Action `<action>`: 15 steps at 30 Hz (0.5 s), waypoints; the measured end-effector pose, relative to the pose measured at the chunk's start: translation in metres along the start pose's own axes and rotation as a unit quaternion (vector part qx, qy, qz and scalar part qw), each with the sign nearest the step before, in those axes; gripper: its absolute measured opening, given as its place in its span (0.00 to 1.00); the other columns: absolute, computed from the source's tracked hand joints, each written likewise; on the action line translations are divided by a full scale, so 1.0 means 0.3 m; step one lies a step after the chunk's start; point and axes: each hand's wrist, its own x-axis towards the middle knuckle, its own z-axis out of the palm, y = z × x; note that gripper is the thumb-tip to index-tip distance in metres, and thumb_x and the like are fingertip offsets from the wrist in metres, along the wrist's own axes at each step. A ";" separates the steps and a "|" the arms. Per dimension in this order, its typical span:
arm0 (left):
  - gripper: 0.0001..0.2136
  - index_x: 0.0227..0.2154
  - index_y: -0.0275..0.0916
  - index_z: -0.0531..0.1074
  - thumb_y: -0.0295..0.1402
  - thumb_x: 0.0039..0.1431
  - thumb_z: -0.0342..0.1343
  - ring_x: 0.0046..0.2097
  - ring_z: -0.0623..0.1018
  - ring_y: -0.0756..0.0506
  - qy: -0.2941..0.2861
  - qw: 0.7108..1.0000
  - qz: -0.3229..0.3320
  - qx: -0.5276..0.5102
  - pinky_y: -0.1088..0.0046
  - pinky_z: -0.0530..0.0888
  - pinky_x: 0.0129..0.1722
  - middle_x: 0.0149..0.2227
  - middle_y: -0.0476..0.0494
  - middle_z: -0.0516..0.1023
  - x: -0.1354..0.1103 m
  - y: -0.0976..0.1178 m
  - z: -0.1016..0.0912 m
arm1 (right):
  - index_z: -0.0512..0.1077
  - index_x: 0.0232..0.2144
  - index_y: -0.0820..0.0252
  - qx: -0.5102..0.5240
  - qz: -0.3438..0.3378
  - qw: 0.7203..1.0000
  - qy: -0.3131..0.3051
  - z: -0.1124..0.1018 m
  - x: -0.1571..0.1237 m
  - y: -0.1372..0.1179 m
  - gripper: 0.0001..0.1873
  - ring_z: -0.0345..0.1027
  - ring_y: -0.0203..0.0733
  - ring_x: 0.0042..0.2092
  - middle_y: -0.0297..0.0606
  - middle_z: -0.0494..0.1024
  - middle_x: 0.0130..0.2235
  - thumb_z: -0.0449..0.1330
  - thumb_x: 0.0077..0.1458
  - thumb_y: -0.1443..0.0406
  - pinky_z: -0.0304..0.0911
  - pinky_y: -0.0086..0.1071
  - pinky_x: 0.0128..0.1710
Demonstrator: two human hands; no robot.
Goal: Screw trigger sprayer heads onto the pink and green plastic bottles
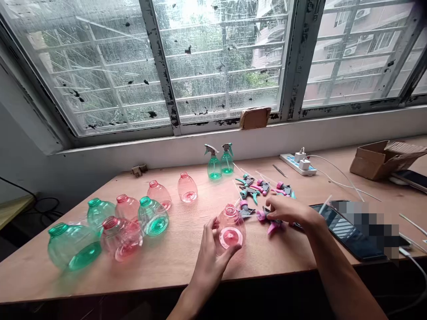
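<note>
Right forearm (336, 262) is cropped, its fingers (275, 205) partly hiding a sprayer (274, 227).

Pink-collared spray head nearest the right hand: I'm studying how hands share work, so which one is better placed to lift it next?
Probably the right: the right hand is at that spray head, while the left hand holds the pink bottle and sits farther away.
</note>
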 end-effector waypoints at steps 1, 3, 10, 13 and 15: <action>0.35 0.64 0.43 0.56 0.44 0.60 0.67 0.62 0.73 0.33 -0.003 1.000 0.001 0.004 0.50 0.66 0.65 0.64 0.33 0.68 0.000 0.000 0.000 | 0.74 0.23 0.60 -0.003 -0.002 1.000 0.003 -0.006 0.000 -0.004 0.06 0.70 0.42 0.28 0.36 0.75 0.26 0.68 0.46 0.70 0.54 0.30 0.25; 0.35 0.65 0.44 0.55 0.43 0.61 0.66 0.63 0.73 0.34 -0.011 1.000 0.001 0.011 0.50 0.66 0.65 0.65 0.33 0.67 -0.002 -0.001 -0.001 | 0.73 0.23 0.60 -0.004 -0.010 1.000 0.026 -0.028 -0.006 -0.005 0.06 0.70 0.42 0.29 0.37 0.75 0.27 0.66 0.46 0.71 0.54 0.30 0.26; 0.32 0.65 0.46 0.56 0.43 0.64 0.64 0.66 0.69 0.32 -0.048 0.995 0.018 0.084 0.48 0.62 0.67 0.65 0.35 0.70 -0.017 0.026 -0.009 | 0.74 0.49 0.62 0.051 -0.089 0.961 0.257 -0.159 -0.089 0.030 0.16 0.77 0.52 0.42 0.47 0.81 0.45 0.57 0.60 0.64 0.70 0.39 0.39; 0.32 0.66 0.45 0.56 0.44 0.64 0.64 0.67 0.68 0.32 -0.059 0.992 0.025 0.108 0.48 0.63 0.67 0.67 0.34 0.67 -0.022 0.036 -0.010 | 0.74 0.52 0.60 0.068 -0.187 0.872 0.447 -0.195 -0.151 0.017 0.19 0.76 0.58 0.49 0.49 0.79 0.50 0.61 0.58 0.64 0.71 0.48 0.47; 0.33 0.66 0.45 0.56 0.44 0.64 0.63 0.66 0.69 0.31 -0.067 0.990 0.031 0.119 0.48 0.63 0.67 0.67 0.34 0.66 -0.024 0.037 -0.009 | 0.75 0.52 0.56 0.065 -0.230 0.830 0.504 -0.204 -0.191 -0.013 0.18 0.76 0.58 0.51 0.47 0.79 0.50 0.61 0.58 0.66 0.71 0.50 0.50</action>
